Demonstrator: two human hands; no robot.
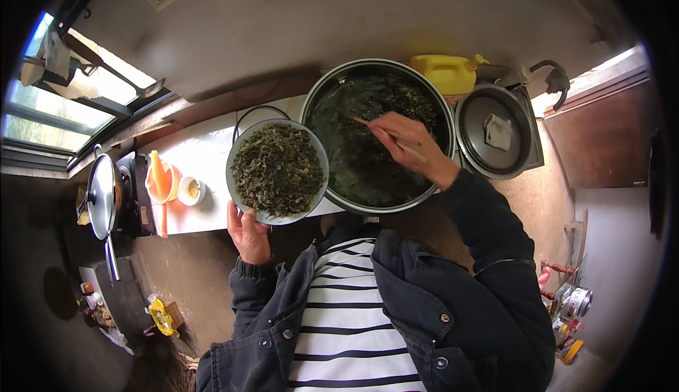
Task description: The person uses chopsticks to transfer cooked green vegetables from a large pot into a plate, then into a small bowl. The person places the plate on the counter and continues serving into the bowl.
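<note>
The left hand (247, 233) holds a bowl of greens (277, 171) by its rim. The right hand (404, 139) grips chopsticks (385, 137) over the big pot (378, 136).

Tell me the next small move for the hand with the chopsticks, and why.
Probably push more greens from the bowl into the pot. The left hand holds the bowl, heaped with chopped greens, beside the pot's rim, while the right hand has the chopsticks over the dark leaves already in the pot.
</note>
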